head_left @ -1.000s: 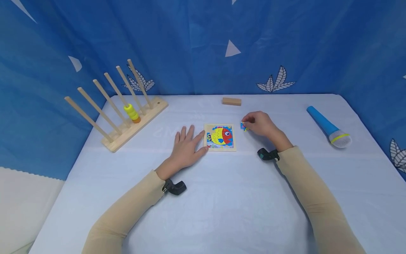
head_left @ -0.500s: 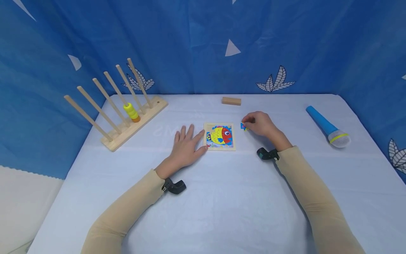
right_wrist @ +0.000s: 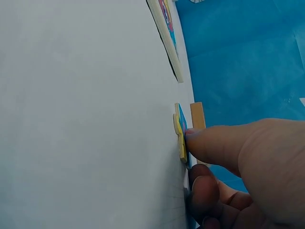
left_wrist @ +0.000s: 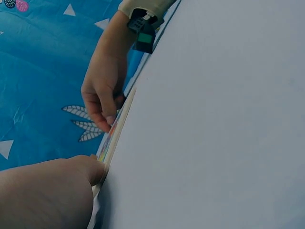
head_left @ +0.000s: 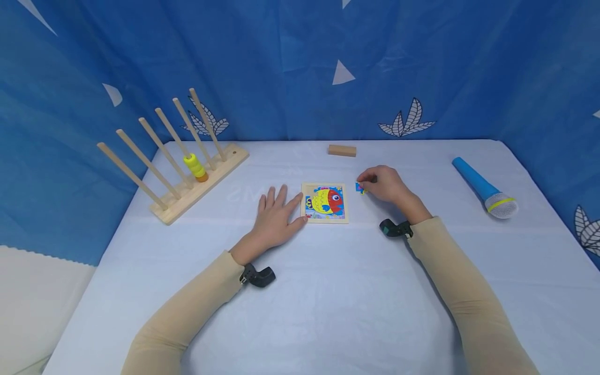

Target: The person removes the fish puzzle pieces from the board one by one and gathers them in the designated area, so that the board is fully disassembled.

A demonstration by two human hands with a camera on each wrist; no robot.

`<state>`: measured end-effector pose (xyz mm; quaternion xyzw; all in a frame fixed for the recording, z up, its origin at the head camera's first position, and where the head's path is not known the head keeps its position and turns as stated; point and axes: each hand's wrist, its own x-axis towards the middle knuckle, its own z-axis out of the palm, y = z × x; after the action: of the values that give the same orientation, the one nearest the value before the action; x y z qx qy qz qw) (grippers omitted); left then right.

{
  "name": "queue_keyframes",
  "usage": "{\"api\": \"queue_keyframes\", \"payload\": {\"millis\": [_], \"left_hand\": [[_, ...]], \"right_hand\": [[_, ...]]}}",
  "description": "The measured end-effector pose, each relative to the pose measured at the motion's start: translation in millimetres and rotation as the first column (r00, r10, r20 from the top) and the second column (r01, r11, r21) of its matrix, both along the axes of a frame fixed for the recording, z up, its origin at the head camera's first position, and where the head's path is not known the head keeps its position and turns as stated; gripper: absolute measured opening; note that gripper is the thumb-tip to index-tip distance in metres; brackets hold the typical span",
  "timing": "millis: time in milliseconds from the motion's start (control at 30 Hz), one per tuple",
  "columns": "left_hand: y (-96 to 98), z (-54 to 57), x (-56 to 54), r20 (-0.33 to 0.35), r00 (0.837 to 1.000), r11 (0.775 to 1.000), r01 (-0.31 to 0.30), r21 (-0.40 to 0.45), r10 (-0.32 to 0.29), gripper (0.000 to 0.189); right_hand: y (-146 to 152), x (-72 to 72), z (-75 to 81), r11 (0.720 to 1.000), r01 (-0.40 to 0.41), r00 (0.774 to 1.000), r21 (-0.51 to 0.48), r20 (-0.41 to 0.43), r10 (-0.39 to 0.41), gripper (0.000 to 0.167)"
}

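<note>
A square wooden jigsaw puzzle [head_left: 346,204] with a yellow and red fish lies flat mid-table. Bare wood shows at its upper left corner. My left hand [head_left: 275,219] lies spread on the cloth, index finger and thumb at the puzzle's left edge. Just right of the puzzle, my right hand [head_left: 384,184] pinches a small blue puzzle piece [head_left: 359,188] between thumb and fingers. The right wrist view shows the thumb on the blue face of the puzzle piece [right_wrist: 179,136], whose side is yellowish, low over the cloth.
A pegged wooden stand [head_left: 199,190] with yellow and orange beads on one peg stands at left. Behind the puzzle lies a small wooden block [head_left: 342,150]. A blue toy microphone [head_left: 485,187] lies at right. A blue curtain [head_left: 300,67] hangs along the back.
</note>
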<state>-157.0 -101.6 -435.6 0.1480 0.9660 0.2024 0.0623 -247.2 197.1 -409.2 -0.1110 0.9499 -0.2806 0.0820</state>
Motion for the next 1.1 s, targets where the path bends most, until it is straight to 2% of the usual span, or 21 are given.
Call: {"api": "queue_keyframes", "payload": {"millis": [400, 667, 900, 1100], "left_hand": [[-0.3, 0.9, 0.8, 0.001, 1.0, 1.0, 0.005, 0.003, -0.005, 0.069], [0.3, 0.5, 1.1, -0.002, 1.0, 1.0, 0.002, -0.001, -0.002, 0.068], [0.6, 0.6, 1.2, -0.005, 1.0, 1.0, -0.003, -0.008, 0.003, 0.067], [0.5, -0.2, 0.5, -0.005, 1.0, 1.0, 0.004, -0.018, -0.004, 0.067]], "right_hand": [[3, -1.0, 0.4, 0.999, 0.026, 1.0, -0.018, 0.018, -0.026, 0.025], [-8, -1.3, 13.4, 0.998, 0.054, 0.999, -0.04, -0.007, -0.054, 0.029], [-53, -3.1, 34.9, 0.996, -0.057, 0.997, -0.07, -0.056, 0.054, 0.034], [-78, -2.1, 36.8, 0.981, -0.14, 0.989, -0.133, -0.076, 0.131, 0.033]]}}
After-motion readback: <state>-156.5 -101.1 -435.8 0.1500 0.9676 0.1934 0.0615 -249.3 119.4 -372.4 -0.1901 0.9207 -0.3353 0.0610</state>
